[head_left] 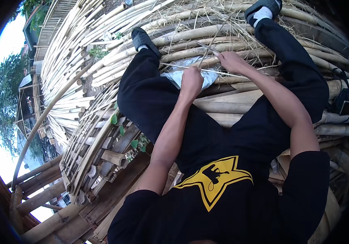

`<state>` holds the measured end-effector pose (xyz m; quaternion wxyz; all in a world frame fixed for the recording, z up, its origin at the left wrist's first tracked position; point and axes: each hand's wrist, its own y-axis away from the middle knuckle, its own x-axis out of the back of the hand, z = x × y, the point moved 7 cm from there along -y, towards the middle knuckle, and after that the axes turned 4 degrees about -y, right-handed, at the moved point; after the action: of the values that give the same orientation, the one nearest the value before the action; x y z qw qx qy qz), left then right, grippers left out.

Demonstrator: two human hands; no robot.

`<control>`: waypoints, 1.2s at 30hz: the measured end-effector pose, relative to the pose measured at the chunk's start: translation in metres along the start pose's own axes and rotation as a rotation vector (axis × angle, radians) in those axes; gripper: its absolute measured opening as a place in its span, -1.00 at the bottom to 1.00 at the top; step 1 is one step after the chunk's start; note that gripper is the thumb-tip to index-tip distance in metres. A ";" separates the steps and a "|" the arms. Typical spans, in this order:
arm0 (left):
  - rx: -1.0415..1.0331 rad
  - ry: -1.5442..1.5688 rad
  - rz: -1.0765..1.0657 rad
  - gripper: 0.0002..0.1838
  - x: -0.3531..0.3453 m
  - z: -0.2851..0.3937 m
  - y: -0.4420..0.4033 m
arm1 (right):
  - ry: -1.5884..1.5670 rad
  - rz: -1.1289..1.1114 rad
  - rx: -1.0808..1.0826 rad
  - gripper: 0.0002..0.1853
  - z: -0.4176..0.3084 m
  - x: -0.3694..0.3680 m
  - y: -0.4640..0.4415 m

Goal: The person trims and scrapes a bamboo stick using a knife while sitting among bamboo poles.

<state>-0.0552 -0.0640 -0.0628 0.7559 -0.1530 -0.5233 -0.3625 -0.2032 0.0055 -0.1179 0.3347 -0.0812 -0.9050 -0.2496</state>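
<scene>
My left hand [191, 82] is closed round thin bamboo strips [225, 73] in front of my lap. To its right, my right hand [232, 62] is closed on the handle end of a narrow knife-like tool [205, 46], whose tip points up and left. One strip crosses below the tool and reaches to both sides of my left hand. Under the hands lies a pale plastic sheet [210, 78] on the bamboo poles, between my spread legs.
Stacked bamboo poles [199, 33] with loose straw [239, 28] spread beneath my feet. Piled split bamboo [85, 142] lies at the left, near a curved pole [46, 112]. A dark pouch [344, 101] sits at the right beside my knee.
</scene>
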 end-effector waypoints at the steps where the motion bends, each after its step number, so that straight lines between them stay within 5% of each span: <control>1: -0.010 -0.001 0.006 -0.71 -0.001 0.000 0.000 | 0.007 -0.039 0.032 -0.41 -0.006 -0.006 0.005; 7: 0.018 0.015 -0.028 -0.75 -0.002 0.002 0.003 | -0.040 -0.034 0.214 -0.42 -0.031 -0.015 0.026; 11: 0.051 0.011 -0.082 -0.77 -0.003 -0.002 0.007 | 0.134 0.177 -0.056 -0.49 0.079 0.032 -0.025; 15: 0.050 -0.001 -0.072 -0.79 0.001 0.002 0.005 | 0.165 0.056 -0.171 -0.48 0.066 0.022 -0.027; 23: 0.004 -0.023 -0.046 -0.81 0.003 0.001 0.003 | -0.037 0.013 0.316 -0.53 -0.023 -0.021 0.014; 30: -0.026 0.024 0.017 -0.76 0.003 0.001 0.003 | -0.199 -0.137 0.379 -0.48 -0.039 -0.037 0.029; 36: 0.004 0.006 -0.012 -0.75 0.000 -0.004 0.002 | -0.090 -0.050 0.406 -0.49 -0.033 -0.020 0.026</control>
<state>-0.0506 -0.0653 -0.0640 0.7556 -0.1473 -0.5228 -0.3662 -0.1608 0.0111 -0.0991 0.2972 -0.0005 -0.9525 -0.0665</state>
